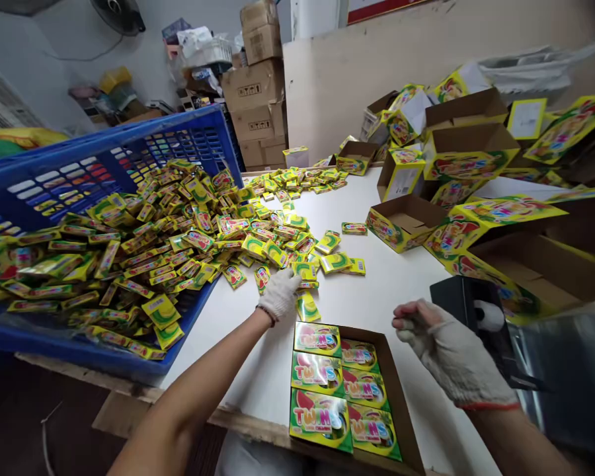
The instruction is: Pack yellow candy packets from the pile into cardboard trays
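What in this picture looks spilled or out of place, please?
The small yellow packs look spilled: they run from the blue crate onto the white table in a loose heap, while the Twins packs in the open carton lie in two neat columns.

Glossy packs (317,373), plastic crate (232,152)

Crate (228,145) of small packs (161,311) at left, loose packs (275,253) beside it on table (337,215), tray (402,400) of boxes (317,373) before them, open cartons (471,158) right, stacked cardboard (252,86) behind.
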Tool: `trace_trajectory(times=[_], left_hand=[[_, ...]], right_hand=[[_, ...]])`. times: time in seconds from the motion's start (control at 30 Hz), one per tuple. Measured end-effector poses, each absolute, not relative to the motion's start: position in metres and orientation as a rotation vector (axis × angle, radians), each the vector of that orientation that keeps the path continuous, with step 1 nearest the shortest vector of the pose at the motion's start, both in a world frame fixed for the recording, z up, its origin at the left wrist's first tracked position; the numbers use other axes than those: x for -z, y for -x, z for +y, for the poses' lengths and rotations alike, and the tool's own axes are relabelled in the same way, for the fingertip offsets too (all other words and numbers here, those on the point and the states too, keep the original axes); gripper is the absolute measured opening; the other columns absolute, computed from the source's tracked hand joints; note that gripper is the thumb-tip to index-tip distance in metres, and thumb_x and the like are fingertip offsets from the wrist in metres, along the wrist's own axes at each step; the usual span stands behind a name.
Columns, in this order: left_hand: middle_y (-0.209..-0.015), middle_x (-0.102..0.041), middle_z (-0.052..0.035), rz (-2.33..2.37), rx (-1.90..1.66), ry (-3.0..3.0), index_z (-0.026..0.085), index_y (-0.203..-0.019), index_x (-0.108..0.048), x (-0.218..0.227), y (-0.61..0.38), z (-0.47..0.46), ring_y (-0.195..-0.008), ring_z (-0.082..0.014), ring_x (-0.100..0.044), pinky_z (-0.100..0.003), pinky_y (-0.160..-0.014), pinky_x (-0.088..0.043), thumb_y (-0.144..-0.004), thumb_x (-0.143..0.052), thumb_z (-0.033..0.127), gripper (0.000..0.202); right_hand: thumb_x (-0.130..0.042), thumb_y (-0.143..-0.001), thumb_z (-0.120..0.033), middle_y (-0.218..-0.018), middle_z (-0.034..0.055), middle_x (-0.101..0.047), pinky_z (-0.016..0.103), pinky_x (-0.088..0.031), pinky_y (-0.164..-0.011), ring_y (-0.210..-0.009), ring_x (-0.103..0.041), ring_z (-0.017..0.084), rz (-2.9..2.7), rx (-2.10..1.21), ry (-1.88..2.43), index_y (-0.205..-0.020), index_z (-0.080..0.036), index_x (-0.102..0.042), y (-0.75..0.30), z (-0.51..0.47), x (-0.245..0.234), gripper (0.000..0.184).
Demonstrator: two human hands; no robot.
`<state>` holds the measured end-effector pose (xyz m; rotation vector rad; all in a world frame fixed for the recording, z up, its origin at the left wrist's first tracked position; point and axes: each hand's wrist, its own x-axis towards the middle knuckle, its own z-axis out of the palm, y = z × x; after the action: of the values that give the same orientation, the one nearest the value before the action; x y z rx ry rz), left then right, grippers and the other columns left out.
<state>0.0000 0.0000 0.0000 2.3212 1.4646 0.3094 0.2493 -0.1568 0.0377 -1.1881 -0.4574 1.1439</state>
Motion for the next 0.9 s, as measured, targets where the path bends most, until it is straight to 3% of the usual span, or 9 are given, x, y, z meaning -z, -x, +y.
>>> trace_trajectory(times=[0.13,0.27,0.43,0.57,0.7,0.77,0.9], left_hand=[[-0.106,-0.067,-0.0121,1.457,-0.305,-2.262,0.017,-0.098,-0.067,0.003,-0.008,0.027,-0.11,-0.0267,-0.058,-0.039,-0.1,-0.041,-0.082,-0.061,0.01,0.018],[-0.1,-0.069,-0.0078,1.419,-0.403,-2.131,0.015,-0.101,-0.066,0.001,0.0,0.017,-0.098,-0.0213,-0.062,-0.032,-0.089,-0.048,-0.088,-0.058,0.016,0.016],[-0.095,-0.071,-0.0059,1.138,-0.489,-2.034,0.008,-0.109,-0.066,-0.024,0.005,-0.015,-0.081,-0.0147,-0.063,-0.023,-0.071,-0.051,-0.096,-0.048,0.027,0.029],[-0.101,-0.072,-0.0058,0.972,-0.537,-2.049,0.011,-0.112,-0.07,-0.05,-0.006,-0.024,-0.09,-0.017,-0.064,-0.026,-0.081,-0.053,-0.091,-0.054,0.022,0.029],[-0.107,-0.072,-0.0068,0.872,-0.503,-2.159,0.013,-0.112,-0.073,-0.07,-0.026,-0.029,-0.105,-0.0221,-0.063,-0.032,-0.099,-0.048,-0.084,-0.061,0.013,0.03],[-0.107,-0.072,-0.0074,0.82,-0.448,-2.244,0.013,-0.112,-0.072,-0.073,-0.033,-0.039,-0.105,-0.0228,-0.064,-0.033,-0.099,-0.048,-0.086,-0.06,0.014,0.029],[-0.112,-0.07,-0.0092,0.922,-0.421,-2.371,0.015,-0.127,-0.063,-0.064,-0.028,-0.075,-0.105,-0.0241,-0.065,-0.038,-0.096,-0.052,-0.094,-0.056,0.026,0.035]], right_hand=[[-0.091,-0.05,-0.058,-0.067,0.0042,-0.065,0.022,-0.049,-0.047,-0.057,-0.06,0.013,-0.577,-1.21,1.237,-0.066,-0.017,-0.071,-0.221,-0.129,-0.046,0.048],[-0.088,-0.054,-0.056,-0.073,0.0057,-0.066,0.024,-0.049,-0.048,-0.061,-0.062,0.015,-0.685,-1.21,1.346,-0.073,-0.017,-0.069,-0.204,-0.109,-0.04,0.048],[-0.082,-0.058,-0.049,-0.1,0.0078,-0.067,0.031,-0.052,-0.061,-0.075,-0.064,0.018,-0.873,-1.006,1.497,-0.106,-0.02,-0.066,-0.195,-0.097,-0.032,0.058],[-0.07,-0.071,-0.049,-0.115,0.0094,-0.064,0.035,-0.053,-0.07,-0.086,-0.063,0.021,-1.129,-0.723,1.433,-0.126,-0.023,-0.059,-0.202,-0.096,-0.042,0.061],[-0.06,-0.074,-0.025,-0.099,0.0071,-0.069,0.037,-0.049,-0.085,-0.095,-0.063,0.025,-1.735,-0.523,1.473,-0.097,-0.025,-0.073,-0.221,-0.109,-0.068,0.026],[-0.054,-0.073,-0.02,-0.091,0.0058,-0.071,0.036,-0.049,-0.082,-0.088,-0.064,0.024,-1.873,-0.576,1.597,-0.088,-0.024,-0.073,-0.232,-0.122,-0.081,0.024],[-0.053,-0.076,-0.02,-0.087,0.0047,-0.073,0.03,-0.047,-0.068,-0.078,-0.064,0.021,-1.949,-0.848,2.012,-0.093,-0.021,-0.072,-0.24,-0.152,-0.1,0.026]])
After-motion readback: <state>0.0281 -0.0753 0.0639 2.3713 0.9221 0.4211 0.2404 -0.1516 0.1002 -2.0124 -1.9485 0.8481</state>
